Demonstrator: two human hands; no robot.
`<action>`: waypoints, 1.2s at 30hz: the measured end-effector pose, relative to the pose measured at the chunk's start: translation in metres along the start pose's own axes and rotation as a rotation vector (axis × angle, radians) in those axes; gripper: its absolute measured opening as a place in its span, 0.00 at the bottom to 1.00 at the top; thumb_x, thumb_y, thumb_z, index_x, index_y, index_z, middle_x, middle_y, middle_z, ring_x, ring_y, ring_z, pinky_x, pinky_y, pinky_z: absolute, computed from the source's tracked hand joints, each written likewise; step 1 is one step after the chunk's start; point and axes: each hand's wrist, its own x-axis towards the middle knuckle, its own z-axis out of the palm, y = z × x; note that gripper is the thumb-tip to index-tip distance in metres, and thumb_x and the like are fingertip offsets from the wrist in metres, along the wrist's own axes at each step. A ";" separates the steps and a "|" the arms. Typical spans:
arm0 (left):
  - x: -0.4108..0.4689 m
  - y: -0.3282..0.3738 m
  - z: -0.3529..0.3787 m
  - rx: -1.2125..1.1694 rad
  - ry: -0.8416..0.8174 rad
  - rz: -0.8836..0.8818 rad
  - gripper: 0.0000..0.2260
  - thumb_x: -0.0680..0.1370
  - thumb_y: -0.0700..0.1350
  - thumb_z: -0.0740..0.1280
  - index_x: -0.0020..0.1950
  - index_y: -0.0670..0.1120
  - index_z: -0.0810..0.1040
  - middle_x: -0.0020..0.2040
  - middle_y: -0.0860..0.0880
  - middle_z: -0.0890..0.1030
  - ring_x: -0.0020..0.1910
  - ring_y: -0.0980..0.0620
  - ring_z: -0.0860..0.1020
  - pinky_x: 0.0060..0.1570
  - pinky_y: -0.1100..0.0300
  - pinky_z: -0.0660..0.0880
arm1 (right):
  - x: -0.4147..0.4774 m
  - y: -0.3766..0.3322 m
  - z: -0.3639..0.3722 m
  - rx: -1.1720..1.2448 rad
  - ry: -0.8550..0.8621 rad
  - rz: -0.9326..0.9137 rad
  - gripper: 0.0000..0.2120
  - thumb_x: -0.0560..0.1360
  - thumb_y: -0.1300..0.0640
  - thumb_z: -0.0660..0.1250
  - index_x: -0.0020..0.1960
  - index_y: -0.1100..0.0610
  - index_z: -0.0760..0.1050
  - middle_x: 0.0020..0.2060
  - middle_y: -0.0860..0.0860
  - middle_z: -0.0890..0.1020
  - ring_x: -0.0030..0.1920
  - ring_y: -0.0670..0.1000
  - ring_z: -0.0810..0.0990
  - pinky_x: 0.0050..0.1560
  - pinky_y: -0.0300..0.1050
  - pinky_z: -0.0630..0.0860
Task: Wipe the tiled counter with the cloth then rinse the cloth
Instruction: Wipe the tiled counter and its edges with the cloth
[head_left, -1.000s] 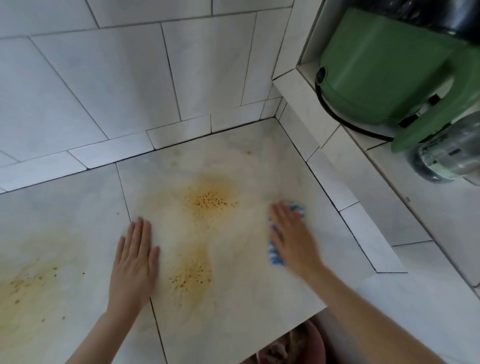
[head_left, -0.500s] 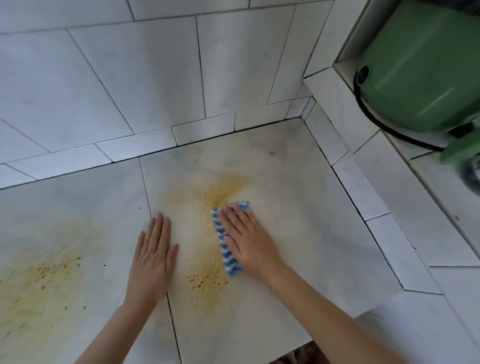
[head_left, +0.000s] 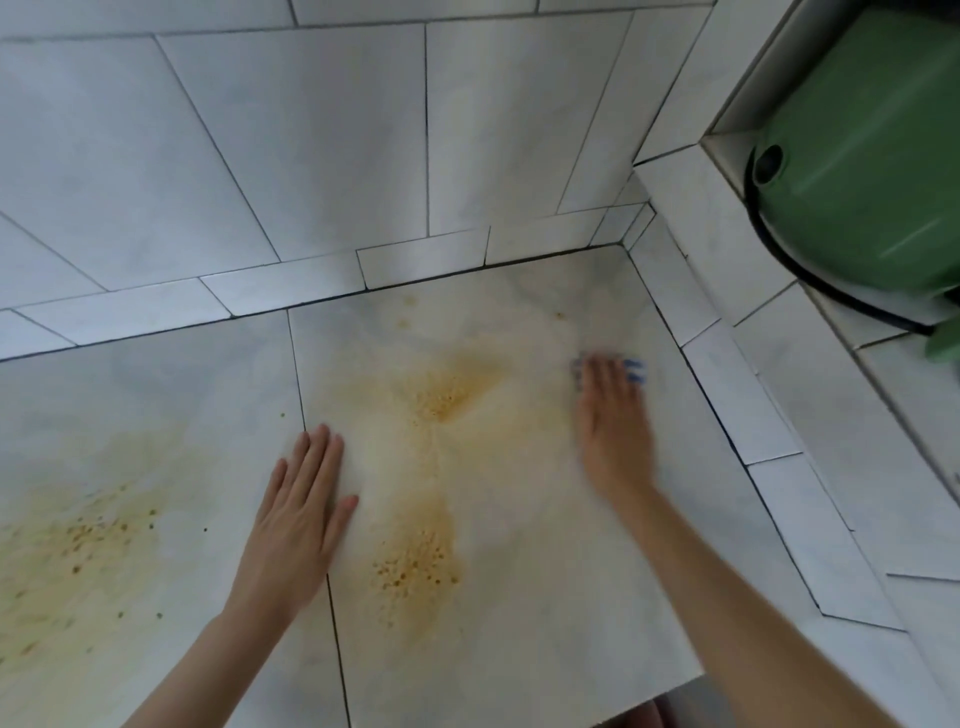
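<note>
While your left hand (head_left: 298, 514) lies flat on the bench (head_left: 545, 597) left of the orange stain (head_left: 452, 395), your right hand (head_left: 613, 431) presses straight fingers (head_left: 602, 382) (blurred) onto the blue cloth (head_left: 636, 370), right of that stain.

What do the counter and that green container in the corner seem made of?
The counter looks like glazed ceramic tile: pale marbling, dark grout lines, slight sheen. The green container seems moulded plastic: smooth, softly glossy streaks.
</note>
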 end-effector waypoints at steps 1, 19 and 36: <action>0.000 -0.001 -0.001 0.013 -0.002 0.003 0.28 0.80 0.57 0.45 0.77 0.47 0.47 0.78 0.49 0.47 0.76 0.53 0.43 0.73 0.57 0.41 | 0.015 0.020 -0.006 -0.042 -0.008 0.048 0.31 0.75 0.52 0.35 0.74 0.61 0.59 0.72 0.59 0.64 0.72 0.61 0.60 0.72 0.53 0.55; 0.001 -0.001 -0.001 -0.011 -0.018 -0.009 0.28 0.80 0.58 0.47 0.77 0.48 0.47 0.78 0.51 0.47 0.76 0.53 0.44 0.73 0.56 0.42 | 0.048 -0.054 0.013 0.037 -0.048 -0.428 0.24 0.78 0.53 0.46 0.72 0.55 0.64 0.70 0.54 0.69 0.72 0.55 0.64 0.71 0.52 0.58; 0.003 -0.003 -0.001 -0.044 -0.021 -0.014 0.28 0.80 0.59 0.46 0.77 0.49 0.47 0.78 0.51 0.47 0.76 0.55 0.43 0.73 0.57 0.42 | 0.054 -0.246 0.044 0.013 -0.111 -0.560 0.24 0.81 0.53 0.42 0.77 0.53 0.45 0.77 0.49 0.48 0.76 0.50 0.44 0.73 0.46 0.36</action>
